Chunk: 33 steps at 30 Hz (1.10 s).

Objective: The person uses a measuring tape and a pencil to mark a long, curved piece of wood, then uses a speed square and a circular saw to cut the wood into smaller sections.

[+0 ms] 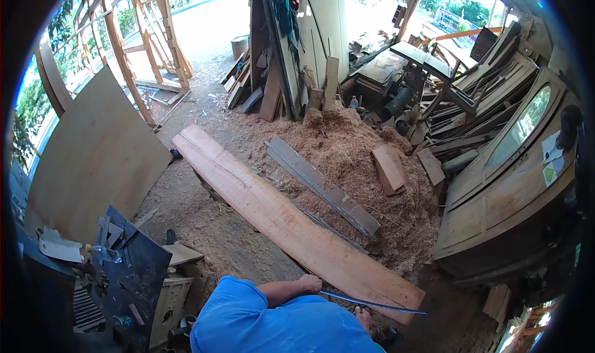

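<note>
A long reddish-brown wooden plank (266,198) slants from the upper left down to my lower right. My left hand (310,283) is closed at the plank's near edge, with one end of a thin blue strip, like a measuring tape (378,304), in its fingers. From there the tape runs right across the plank and a little past its corner. Just below the tape, my right hand (363,319) shows in part beside the near edge. Its fingers look curled, and what they hold cannot be made out. The blue sleeve and shirt (260,319) hide much of my arms.
Beyond the plank rises a sawdust heap (347,136) with a grey board (322,186) lying on it. A dark worktable (133,278) and a plywood sheet (93,148) stand left. At right lean a wooden door (496,173) and stacked lumber (477,111).
</note>
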### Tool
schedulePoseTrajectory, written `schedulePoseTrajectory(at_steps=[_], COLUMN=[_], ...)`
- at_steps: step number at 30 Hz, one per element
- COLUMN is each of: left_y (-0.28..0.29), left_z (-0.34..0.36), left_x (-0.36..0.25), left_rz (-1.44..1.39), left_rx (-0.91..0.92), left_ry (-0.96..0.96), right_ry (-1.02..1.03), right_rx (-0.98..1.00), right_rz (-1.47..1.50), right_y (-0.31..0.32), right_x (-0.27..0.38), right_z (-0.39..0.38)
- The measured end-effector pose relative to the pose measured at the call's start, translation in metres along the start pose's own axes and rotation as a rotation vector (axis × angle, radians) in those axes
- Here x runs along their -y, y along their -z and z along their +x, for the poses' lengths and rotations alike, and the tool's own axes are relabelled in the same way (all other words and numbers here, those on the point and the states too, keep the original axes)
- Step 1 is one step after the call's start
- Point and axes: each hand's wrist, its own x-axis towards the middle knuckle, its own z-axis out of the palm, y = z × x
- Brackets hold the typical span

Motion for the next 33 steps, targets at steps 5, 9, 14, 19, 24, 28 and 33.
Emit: schedulePoseTrajectory(at_steps=[5, 9, 14, 19, 24, 28, 33], left_y=[-0.022, 0.006, -0.002, -0.008, -0.027, -0.031, -0.025], left_z=[0.009, 0.033, -0.003, 0.022, 0.014, 0.025, 0.036], left_x=[0.002, -0.028, -0.007, -0.051, -0.063, -0.118, -0.134], left_rz=[0.003, 0.045, 0.095, 0.182, 0.122, 0.168, 0.269], left_rx=[0.02, 0.011, 0.039, 0.177, 0.133, 0.104, 0.145], left_ry=[-0.014, -0.108, 0.043, 0.051, 0.129, 0.195, 0.321], right_ry=[-0.074, -0.236, -0.479, -0.592, -0.629, -0.673, -0.742], right_rx=[0.004, -0.166, 0.122, 0.037, 0.054, -0.043, -0.09], right_rz=[-0.027, 0.417, 1.155, 1.456, 1.502, 1.43, 1.404], right_y=[-0.005, -0.02, -0.031, -0.021, -0.019, -0.01, -0.01], right_x=[0.003, -0.088, -0.026, -0.064, -0.074, -0.108, -0.143], right_z=[-0.012, 0.05, 0.003, -0.003, 0.011, 0.025, 0.05])
